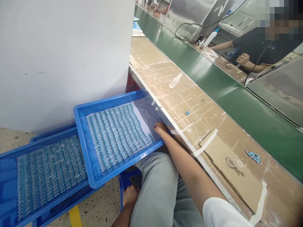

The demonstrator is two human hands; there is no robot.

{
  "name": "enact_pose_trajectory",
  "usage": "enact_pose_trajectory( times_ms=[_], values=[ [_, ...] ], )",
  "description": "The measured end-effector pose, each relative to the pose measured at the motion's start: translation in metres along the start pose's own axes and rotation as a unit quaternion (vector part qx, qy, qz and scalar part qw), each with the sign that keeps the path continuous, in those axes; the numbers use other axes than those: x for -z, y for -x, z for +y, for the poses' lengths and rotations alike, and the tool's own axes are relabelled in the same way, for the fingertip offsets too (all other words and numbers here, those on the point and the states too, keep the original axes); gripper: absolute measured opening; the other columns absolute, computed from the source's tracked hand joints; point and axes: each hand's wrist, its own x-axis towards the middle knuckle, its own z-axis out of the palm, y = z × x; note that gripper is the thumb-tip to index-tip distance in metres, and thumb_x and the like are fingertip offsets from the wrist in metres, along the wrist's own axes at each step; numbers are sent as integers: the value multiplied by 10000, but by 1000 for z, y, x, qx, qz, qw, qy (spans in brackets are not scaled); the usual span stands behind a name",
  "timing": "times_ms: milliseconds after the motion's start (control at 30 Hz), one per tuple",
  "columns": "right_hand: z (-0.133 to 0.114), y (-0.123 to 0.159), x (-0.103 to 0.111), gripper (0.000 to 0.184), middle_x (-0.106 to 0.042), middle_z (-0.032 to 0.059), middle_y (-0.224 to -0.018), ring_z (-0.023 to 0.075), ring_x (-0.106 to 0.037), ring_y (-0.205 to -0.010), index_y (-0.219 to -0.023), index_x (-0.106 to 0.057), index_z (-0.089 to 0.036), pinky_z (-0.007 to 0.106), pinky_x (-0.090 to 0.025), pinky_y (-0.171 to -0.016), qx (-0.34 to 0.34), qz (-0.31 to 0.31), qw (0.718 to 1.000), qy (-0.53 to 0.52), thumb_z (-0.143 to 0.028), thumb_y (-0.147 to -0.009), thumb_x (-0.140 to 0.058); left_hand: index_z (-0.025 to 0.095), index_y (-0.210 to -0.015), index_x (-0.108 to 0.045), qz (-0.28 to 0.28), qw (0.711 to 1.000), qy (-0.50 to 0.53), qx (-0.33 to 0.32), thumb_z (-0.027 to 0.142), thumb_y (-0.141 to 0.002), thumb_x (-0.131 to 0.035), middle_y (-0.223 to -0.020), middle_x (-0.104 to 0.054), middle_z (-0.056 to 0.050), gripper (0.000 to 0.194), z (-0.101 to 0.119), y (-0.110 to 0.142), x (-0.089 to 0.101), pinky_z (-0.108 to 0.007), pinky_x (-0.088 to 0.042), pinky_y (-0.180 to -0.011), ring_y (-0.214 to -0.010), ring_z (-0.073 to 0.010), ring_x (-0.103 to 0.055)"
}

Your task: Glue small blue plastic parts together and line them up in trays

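Observation:
My right hand point(160, 127) is over the right end of a blue plastic tray point(81, 138), its fingers curled in. Whatever the fingertips may hold is too small to make out. Many small teal-and-silver pieces point(118, 135) stand in close rows on white sheet in this tray, and a bare grey-looking strip of sheet point(148, 110) lies beside them in shadow. The tray's right end reaches under the table edge. Low by my leg, my left hand point(131, 194) is closed next to a blue plastic stool point(121, 189); its fingertips are hidden.
A second blue tray point(9, 157) of similar rows sits lower left. On the table point(163, 66) lie a white squeeze bottle point(175, 80), a small blue piece point(187, 113), a teal cluster point(253, 156) and taped cardboard point(234, 173). Beyond the green belt point(213, 85) a person point(255, 50) works.

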Motion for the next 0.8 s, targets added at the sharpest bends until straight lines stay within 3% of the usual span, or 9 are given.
enact_pose_trajectory(
  times_ms=[100,267,467,800],
  values=[
    [-7,-1,1,165,-712,113,-933,203,-642,-859,-884,-730,-161,217,-439,-717,11,-24,1000,6,-171,-736,-657,227,-941,-694,0,1000,1,0,300,-812,-380,-984,-722,-113,348,0,1,1,-352,-454,-858,-952,-246,-659],
    [-17,-3,6,120,-726,61,-870,196,-661,-850,-813,-744,-199,199,-444,-672,23,-56,998,-3,-222,-735,-655,214,-933,-691,-1,1000,0,2,303,-817,-371,-986,-718,-122,352,0,0,1,-354,-454,-855,-956,-250,-656],
    [-13,-6,12,220,-702,125,-1004,235,-648,-905,-961,-724,-151,240,-459,-695,-19,-36,999,-10,-251,-798,-616,219,-946,-689,-9,1000,-1,6,295,-821,-365,-1015,-711,-121,355,2,2,3,-354,-449,-864,-975,-248,-649],
    [-12,-11,-8,182,-724,75,-844,175,-665,-771,-878,-745,-175,208,-467,-643,-3,-74,997,-21,-295,-778,-652,216,-918,-699,-4,1000,13,6,287,-817,-370,-978,-716,-130,352,1,2,2,-371,-452,-863,-948,-265,-655]
  ],
)
